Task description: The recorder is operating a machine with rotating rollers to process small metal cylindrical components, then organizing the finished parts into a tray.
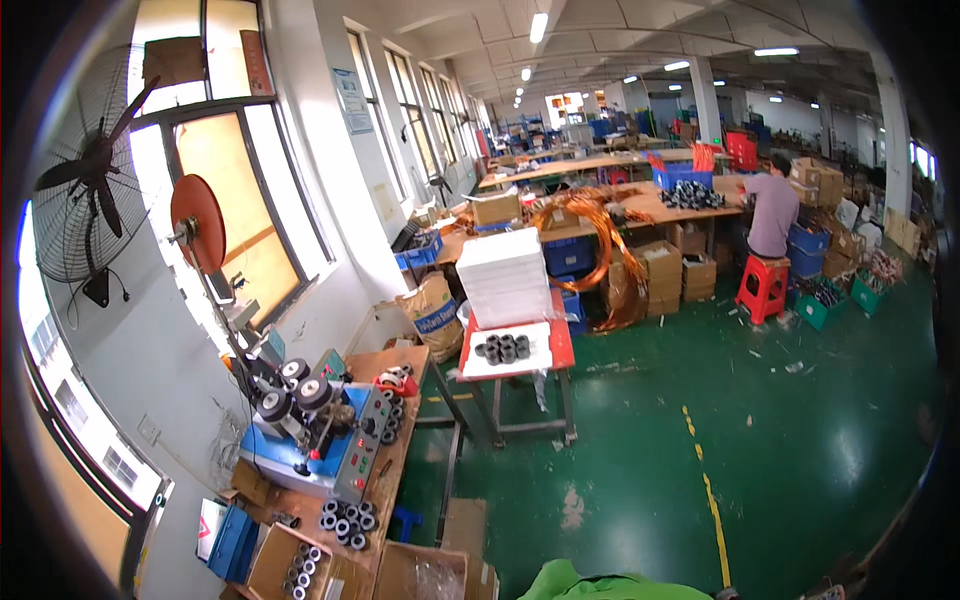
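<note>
Closest of all, a bit of the person's green top (610,586) pokes up at the bottom edge. The left hand and the right hand are both out of view, so nobody can tell if they are free, clenched or grasping something. No touch shows, so the step looks like a gap between bits of handling. A next move on the small parts would seem to call for a hand to reach over to the left.

Near the bottom, an open box (391,568) has clear plastic in it. To its left, another box (268,557) holds pale rings (303,570). Just past these, a bunch of dark rings (347,522) sits on the wooden table (396,455). They are short and round, black outside and shiny grey at the rims, with a hole in the middle. Behind them stands a blue and grey machine (352,462) with black wheels (314,393) on top.

Farther off, some black rings (503,349) lie close together on a white sheet (541,345), on a red table (563,345). Past that are big loops of copper-coloured wire (606,240), and well back another person (772,222) sits on a red stool (764,285)
</note>
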Available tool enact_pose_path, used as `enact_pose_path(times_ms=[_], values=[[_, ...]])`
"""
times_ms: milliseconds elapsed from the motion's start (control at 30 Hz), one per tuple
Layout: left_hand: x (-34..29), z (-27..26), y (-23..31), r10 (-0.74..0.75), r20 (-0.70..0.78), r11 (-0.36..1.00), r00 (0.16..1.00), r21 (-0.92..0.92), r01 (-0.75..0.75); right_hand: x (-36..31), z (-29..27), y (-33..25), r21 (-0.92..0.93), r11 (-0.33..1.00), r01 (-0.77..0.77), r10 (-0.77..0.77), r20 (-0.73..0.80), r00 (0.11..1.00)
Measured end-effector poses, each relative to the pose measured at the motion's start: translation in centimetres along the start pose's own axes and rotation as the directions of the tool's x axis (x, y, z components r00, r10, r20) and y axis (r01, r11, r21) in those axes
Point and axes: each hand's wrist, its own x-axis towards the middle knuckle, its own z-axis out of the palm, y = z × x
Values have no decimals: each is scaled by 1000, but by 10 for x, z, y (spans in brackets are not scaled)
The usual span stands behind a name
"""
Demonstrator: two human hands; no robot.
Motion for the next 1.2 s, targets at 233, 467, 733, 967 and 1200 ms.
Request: enact_pose_path(times_ms=[233, 467, 733, 967, 1200], values=[[148, -95, 44, 68, 15, 998, 998, -12, -68, 115, -135, -63, -54, 994, 90, -99, -176, 979], [229, -203, 77, 82, -37, 995, 996, -49, -83, 242, -188, -71, -236, 927, 293, -351, -265, 898], [126, -183, 80, -461, 95, 361, 882, -888, 284, 368, -313, -130, -404, 684, 607, -652, 32, 757], [-29, -79, 18, -647, 73, 715, 759, -289, 637, 461, -468, -296, -317, 720, 618, -612, 130, 780], [-1, -69, 84, -764, 82, 539, 641, -466, 702, 506, -609, -403, 378, 906, 190, -295, 242, 924]])
